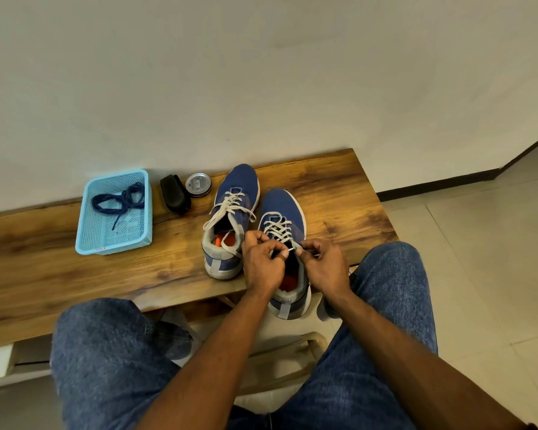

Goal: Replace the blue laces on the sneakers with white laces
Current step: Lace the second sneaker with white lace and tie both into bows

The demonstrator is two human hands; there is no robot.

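On the wooden surface (75,274) against the wall stand both blue sneakers, toes toward the wall, side by side and almost touching. The left sneaker (230,221) already carries a white lace crossed up through its eyelets, the ends lying loose over its sides and not tied. The right sneaker (288,243), nearer the person, has its white lace (277,228) criss-crossed most of the way too, so I'd judge the job close to finished, with only the top of this shoe and perhaps the tying left.

To the left sits a light blue basket (87,240), and in it lie the blue laces (121,198) in a dark tangle; whether that is one lace or both I can't make out. Between basket and shoes are a black brush-like object (174,193) and a small round tin (198,184), neither part of this.

Both hands work at the right sneaker's opening. The left hand (261,265) pinches the lace near its tip, and the right hand (323,265) has a curled grip on the lace just beside it, the lace tip (291,249) bridging the two.
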